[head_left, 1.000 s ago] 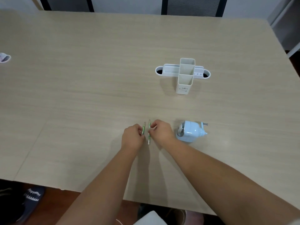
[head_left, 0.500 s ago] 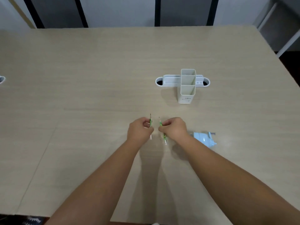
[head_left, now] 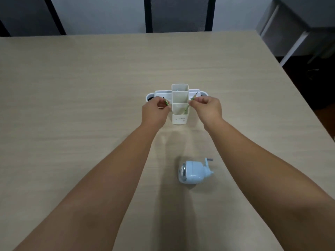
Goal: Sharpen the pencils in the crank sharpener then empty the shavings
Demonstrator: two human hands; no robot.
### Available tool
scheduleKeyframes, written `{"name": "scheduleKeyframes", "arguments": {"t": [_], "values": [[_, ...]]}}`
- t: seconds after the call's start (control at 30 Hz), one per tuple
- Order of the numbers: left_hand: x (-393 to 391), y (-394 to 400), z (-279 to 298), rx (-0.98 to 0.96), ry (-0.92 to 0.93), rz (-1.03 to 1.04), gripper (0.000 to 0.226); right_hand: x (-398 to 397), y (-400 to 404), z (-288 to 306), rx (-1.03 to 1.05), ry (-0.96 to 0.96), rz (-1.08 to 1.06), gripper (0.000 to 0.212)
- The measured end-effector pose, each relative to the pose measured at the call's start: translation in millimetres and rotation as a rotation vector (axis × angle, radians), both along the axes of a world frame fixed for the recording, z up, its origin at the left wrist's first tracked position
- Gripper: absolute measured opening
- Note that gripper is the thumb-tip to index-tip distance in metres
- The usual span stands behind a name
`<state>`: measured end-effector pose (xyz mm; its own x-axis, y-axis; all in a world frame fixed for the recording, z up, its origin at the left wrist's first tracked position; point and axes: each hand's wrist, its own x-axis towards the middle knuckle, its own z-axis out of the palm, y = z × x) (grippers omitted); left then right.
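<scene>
My left hand (head_left: 154, 113) grips a short green pencil (head_left: 166, 103), its dark tip pointing up and away. My right hand (head_left: 208, 109) pinches a second green pencil (head_left: 193, 99); its lower end slants down into the front compartment of the white desk organiser (head_left: 179, 120). Both hands flank the organiser's tall central column. The light blue crank sharpener (head_left: 193, 173) stands on the table nearer me, between my forearms, with its grey crank handle (head_left: 209, 159) sticking out to the right.
The wooden table (head_left: 72, 105) stretches wide to the left and behind the organiser. Its right edge drops off near a dark floor and a grey cabinet (head_left: 290, 24). A chair back (head_left: 177, 13) stands beyond the far edge.
Both hands have carried their pencils away from the spot beside the sharpener up to the organiser. The right pencil's lower end now sits inside the front compartment.
</scene>
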<state>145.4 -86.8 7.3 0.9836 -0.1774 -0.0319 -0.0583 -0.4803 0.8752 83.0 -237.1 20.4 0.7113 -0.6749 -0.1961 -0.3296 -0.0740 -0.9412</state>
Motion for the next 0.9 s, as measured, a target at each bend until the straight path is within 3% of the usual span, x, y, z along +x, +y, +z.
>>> {"name": "scheduleKeyframes", "arguments": {"t": [0.37, 0.57, 0.7, 0.9], "values": [[2, -33, -25, 0.124, 0.030, 0.050, 0.009, 28, -18, -32, -0.305, 0.177, 0.224, 0.017], [-3, -33, -32, 0.089, 0.053, 0.096, 0.009, 38, -6, -43, -0.422, 0.252, 0.359, 0.016], [-7, -25, -37, 0.032, 0.126, 0.118, 0.024, 39, -6, -49, -0.434, 0.249, 0.380, 0.020], [-31, 4, -37, -0.058, 0.183, 0.181, 0.022, 0, -18, -36, -0.455, 0.198, 0.288, 0.027]]}}
